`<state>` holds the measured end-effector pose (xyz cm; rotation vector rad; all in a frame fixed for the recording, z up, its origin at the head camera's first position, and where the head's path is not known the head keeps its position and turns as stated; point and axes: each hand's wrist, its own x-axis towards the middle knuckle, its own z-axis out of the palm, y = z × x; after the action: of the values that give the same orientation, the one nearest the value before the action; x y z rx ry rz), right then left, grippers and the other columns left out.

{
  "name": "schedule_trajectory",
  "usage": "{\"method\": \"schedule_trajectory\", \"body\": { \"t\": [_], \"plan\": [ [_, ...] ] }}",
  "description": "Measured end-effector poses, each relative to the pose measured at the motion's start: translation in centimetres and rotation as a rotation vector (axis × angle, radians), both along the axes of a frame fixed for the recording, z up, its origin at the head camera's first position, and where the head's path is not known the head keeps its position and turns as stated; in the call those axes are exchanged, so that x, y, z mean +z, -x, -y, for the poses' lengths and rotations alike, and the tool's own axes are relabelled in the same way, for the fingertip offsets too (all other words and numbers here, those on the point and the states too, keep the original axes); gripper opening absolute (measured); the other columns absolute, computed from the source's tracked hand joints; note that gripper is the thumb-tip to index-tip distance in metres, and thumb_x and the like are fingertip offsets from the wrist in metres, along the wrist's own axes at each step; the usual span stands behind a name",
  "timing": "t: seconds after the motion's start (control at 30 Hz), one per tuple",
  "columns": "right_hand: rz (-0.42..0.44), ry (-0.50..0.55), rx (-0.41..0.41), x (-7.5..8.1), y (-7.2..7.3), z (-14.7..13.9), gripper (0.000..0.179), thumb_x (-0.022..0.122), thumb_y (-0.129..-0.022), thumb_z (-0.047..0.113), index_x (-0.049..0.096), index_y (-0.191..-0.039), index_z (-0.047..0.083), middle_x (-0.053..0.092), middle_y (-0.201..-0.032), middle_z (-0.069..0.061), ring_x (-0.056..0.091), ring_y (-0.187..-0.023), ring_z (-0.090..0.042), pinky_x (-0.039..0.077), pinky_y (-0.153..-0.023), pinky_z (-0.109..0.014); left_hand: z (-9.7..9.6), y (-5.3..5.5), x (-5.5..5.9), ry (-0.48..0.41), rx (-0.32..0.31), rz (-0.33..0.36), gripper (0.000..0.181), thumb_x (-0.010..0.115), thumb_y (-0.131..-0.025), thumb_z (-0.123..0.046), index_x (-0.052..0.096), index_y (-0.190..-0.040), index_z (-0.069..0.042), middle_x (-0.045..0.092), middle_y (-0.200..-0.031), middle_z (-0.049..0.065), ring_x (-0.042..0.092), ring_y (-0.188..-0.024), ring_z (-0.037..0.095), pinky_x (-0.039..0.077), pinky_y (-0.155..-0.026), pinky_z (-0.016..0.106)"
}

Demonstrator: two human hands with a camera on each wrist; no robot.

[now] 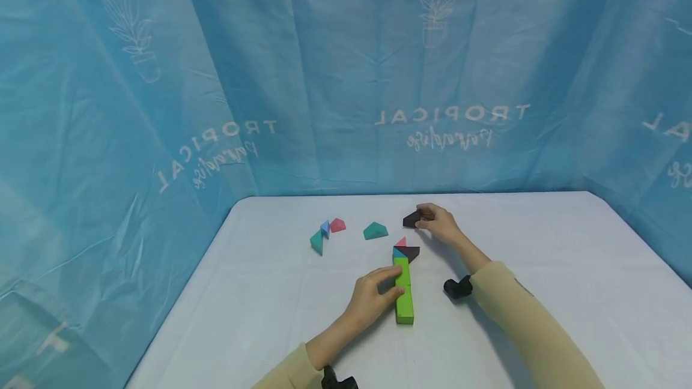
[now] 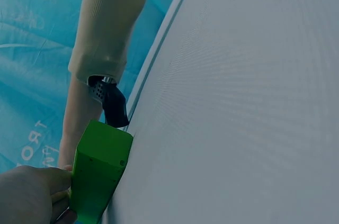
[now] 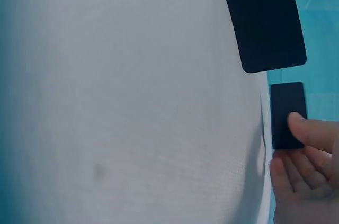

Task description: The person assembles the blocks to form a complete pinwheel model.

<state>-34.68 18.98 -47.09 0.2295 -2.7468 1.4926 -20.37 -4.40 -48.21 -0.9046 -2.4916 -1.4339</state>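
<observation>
Black block (image 1: pixel 411 220) in the right hand (image 1: pixel 439 224): pinched between thumb and fingertips near the far edge of the table; the hand covers its right end, and whether it touches the cloth I cannot tell.
Left hand (image 1: pixel 373 296): thumb and fingers parted and relaxed, their tips touching the green row and partly covering its left side.
Green row (image 1: pixel 404 308): lies lengthwise, pointing away from the person, with a seam partway along; it stands between the left hand and the right forearm.
Far end of the green row: a blue piece (image 1: pixel 399 253) and a dark trapezoid (image 1: pixel 409 252) sit close against it, the trapezoid jutting to the right.
Pink triangle (image 1: pixel 401 242): just beyond the trapezoid, on the side nearer the held block.
Teal block (image 1: pixel 375 232): alone, left of the held block and apart from it.
Cluster farther left: a pink block (image 1: pixel 337 225), a small blue triangle (image 1: pixel 325 229) and a teal triangle (image 1: pixel 317 242), close together, well apart from both hands.
Wrists: beige sleeves (image 1: pixel 532 323), with a black device (image 1: pixel 458 288) at each cuff.
White tablecloth (image 1: pixel 243 281): spread under all the pieces.
Blue curtain (image 1: pixel 335 65): hangs behind and at both sides, printed with potted plants and mirrored "TROPICAL Paradise" lettering.
</observation>
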Motion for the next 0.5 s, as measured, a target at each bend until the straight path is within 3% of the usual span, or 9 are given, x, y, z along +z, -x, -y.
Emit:
{"method": "schedule_trajectory", "body": {
  "t": [0.17, 0.37, 0.5],
  "plan": [
    [-0.001, 0.058, 0.058, 0.8, 0.3, 0.4, 0.049, 0.064, -0.089, 0.004, 0.047, -0.134, -0.004, 0.050, -0.131, -0.024, 0.047, -0.121, -0.037, 0.041, -0.099, -0.047, 0.0, 0.1, 0.0, -0.003, 0.001, -0.002, 0.038, 0.070, -0.086, -0.016, 0.063, -0.121, -0.002, 0.063, -0.121, 0.005, 0.054, -0.117, 0.017, 0.042, -0.100, 0.033],
    [0.015, 0.096, 0.280, 1.4, 0.5, 0.8, 0.047, 0.059, -0.091, 0.001, 0.045, -0.135, -0.005, 0.048, -0.134, -0.023, 0.046, -0.123, -0.037, 0.042, -0.098, -0.046, 0.1, 0.1, 0.0, 0.001, 0.005, 0.002, 0.038, 0.070, -0.087, -0.017, 0.063, -0.121, -0.002, 0.063, -0.121, 0.005, 0.054, -0.117, 0.017, 0.042, -0.100, 0.033],
    [0.053, 0.076, 0.380, 1.3, 0.4, 1.0, 0.047, 0.058, -0.090, -0.002, 0.045, -0.134, -0.008, 0.046, -0.134, -0.026, 0.047, -0.122, -0.040, 0.046, -0.094, -0.044, 0.1, 0.1, 0.0, 0.003, 0.000, -0.001, 0.038, 0.070, -0.087, -0.017, 0.063, -0.121, -0.002, 0.063, -0.121, 0.006, 0.054, -0.117, 0.018, 0.042, -0.099, 0.033]
  ]
}}
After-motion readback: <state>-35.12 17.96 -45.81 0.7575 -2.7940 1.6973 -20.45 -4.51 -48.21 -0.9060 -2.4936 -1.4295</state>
